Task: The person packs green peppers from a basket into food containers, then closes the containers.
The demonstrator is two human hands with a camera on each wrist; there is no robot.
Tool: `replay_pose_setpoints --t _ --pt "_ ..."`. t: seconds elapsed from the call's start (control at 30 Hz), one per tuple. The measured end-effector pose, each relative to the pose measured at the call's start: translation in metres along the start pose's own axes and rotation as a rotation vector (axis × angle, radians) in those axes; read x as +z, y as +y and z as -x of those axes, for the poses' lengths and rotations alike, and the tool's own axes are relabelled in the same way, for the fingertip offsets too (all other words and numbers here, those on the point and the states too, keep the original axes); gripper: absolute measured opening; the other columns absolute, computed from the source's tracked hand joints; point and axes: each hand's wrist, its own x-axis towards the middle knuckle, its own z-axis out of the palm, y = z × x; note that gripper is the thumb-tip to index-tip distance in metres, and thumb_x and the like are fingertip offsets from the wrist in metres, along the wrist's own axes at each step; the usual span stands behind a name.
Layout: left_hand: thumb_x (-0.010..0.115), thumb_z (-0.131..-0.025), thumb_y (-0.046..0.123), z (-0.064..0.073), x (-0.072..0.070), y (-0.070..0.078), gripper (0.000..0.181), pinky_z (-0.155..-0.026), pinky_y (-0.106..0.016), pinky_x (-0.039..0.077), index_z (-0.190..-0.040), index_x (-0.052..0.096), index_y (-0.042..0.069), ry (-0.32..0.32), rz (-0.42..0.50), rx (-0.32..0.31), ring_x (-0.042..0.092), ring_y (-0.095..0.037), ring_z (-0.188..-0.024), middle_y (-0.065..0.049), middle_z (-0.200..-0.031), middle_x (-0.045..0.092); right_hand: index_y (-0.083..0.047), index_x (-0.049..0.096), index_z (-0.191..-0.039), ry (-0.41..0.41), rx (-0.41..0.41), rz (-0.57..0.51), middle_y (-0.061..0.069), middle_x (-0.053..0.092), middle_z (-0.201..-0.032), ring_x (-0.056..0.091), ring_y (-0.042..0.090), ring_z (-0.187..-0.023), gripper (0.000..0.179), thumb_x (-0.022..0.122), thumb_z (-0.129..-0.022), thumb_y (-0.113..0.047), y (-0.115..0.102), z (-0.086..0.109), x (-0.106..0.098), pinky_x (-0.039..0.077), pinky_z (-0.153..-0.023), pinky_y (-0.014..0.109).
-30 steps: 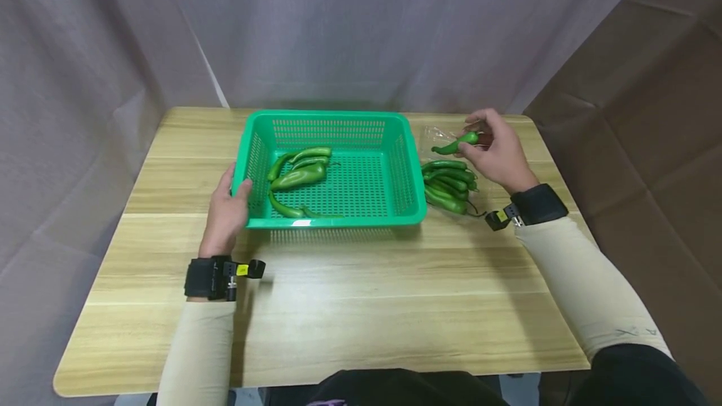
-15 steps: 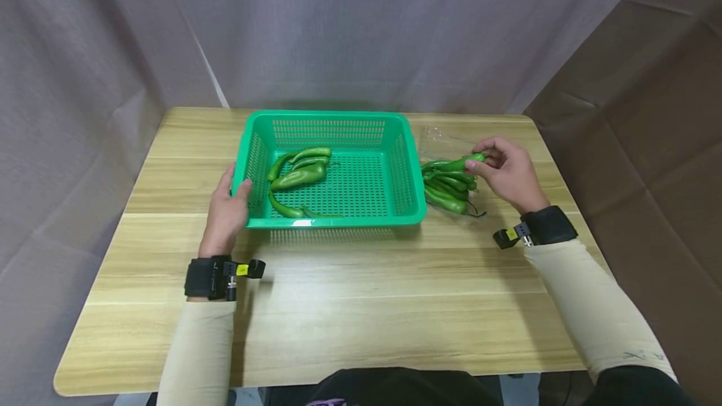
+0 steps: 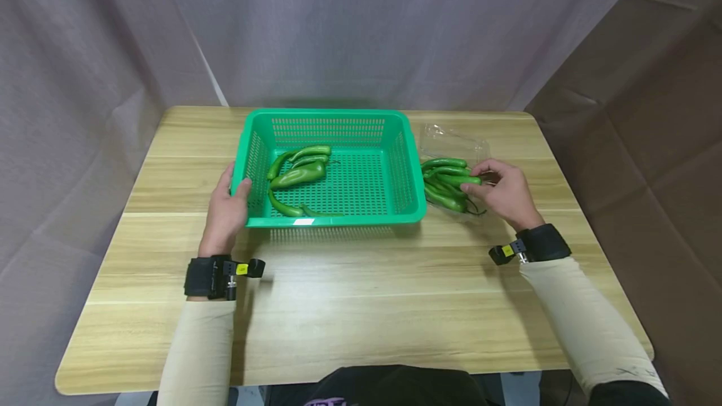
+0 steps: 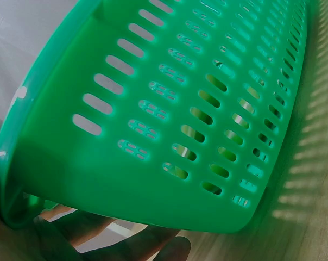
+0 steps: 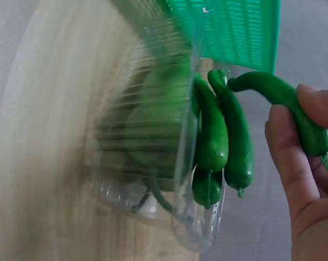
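My left hand (image 3: 224,215) grips the left side of a green plastic basket (image 3: 414,215), thumb over the rim and fingers outside the wall. Several green chili peppers (image 3: 299,176) lie at the left of the basket's floor. To the right, my right hand (image 3: 506,196) pinches one curved green chili pepper (image 5: 270,87) between thumb and fingers near its stem end. That pepper is held close over a clear plastic box (image 5: 188,217), in which several more green peppers (image 5: 237,141) lie side by side. The left wrist view shows fingers (image 4: 137,242) below the basket's slotted wall.
The box stands right up against the basket's right side, with its clear rear part (image 3: 451,140) toward the back of the table. Both rest on a wooden table (image 3: 361,306). A grey curtain (image 3: 338,30) hangs behind, and a brown cloth (image 3: 632,161) at the right.
My right hand has moved down and toward the front with the chili pepper, from above the back of the box to over the other peppers. My left hand and the basket stay put.
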Motion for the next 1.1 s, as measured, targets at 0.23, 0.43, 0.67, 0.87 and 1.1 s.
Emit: replay_pose_setpoints --t 0.23,0.43,0.67,0.87,1.1 --pt "0.039 -0.113 0.035 0.000 0.000 -0.001 0.059 -0.117 -0.053 0.038 -0.168 0.017 0.031 0.006 -0.003 -0.002 0.039 -0.030 -0.149 -0.006 -0.171 0.032 0.000 0.074 -0.105 0.015 -0.042 0.101 0.020 0.073 -0.112 0.061 -0.003 -0.081 0.023 0.083 -0.090 -0.016 0.000 0.004 0.002 0.048 -0.069 0.010" --pt "0.039 -0.113 0.035 -0.001 -0.001 -0.001 0.060 -0.117 -0.052 0.038 -0.168 0.017 0.032 0.004 -0.008 -0.006 0.039 -0.030 -0.149 -0.006 -0.171 0.032 0.000 0.074 -0.095 0.073 -0.182 0.221 0.019 0.075 -0.106 0.059 0.021 -0.078 0.017 0.084 -0.088 -0.012 0.010 0.002 0.012 0.044 -0.066 0.020" --pt "0.038 -0.113 0.036 -0.001 -0.001 -0.002 0.059 -0.111 -0.047 0.042 -0.168 0.016 0.032 -0.002 -0.012 -0.012 0.043 -0.031 -0.145 -0.007 -0.170 0.034 0.004 0.074 -0.089 0.114 -0.326 0.331 0.016 0.070 -0.093 0.059 0.030 -0.078 0.021 0.089 -0.081 -0.009 0.015 0.001 0.019 0.041 -0.067 0.028" --pt "0.038 -0.113 0.036 0.000 0.000 -0.002 0.060 -0.115 -0.049 0.039 -0.168 0.015 0.032 0.000 -0.009 -0.012 0.040 -0.030 -0.147 -0.006 -0.171 0.032 0.002 0.074 -0.086 0.119 -0.391 0.388 0.013 0.067 -0.080 0.057 0.024 -0.070 0.019 0.089 -0.081 -0.009 0.016 0.001 0.021 0.043 -0.063 0.033" --pt "0.038 -0.113 0.038 0.000 0.000 -0.001 0.060 -0.114 -0.050 0.040 -0.168 0.015 0.033 -0.005 -0.010 -0.014 0.041 -0.031 -0.147 -0.006 -0.171 0.031 0.005 0.076 -0.095 0.127 -0.350 0.424 0.016 0.070 -0.084 0.061 0.028 -0.074 0.019 0.085 -0.086 -0.009 0.016 0.004 0.024 0.046 -0.065 0.040"
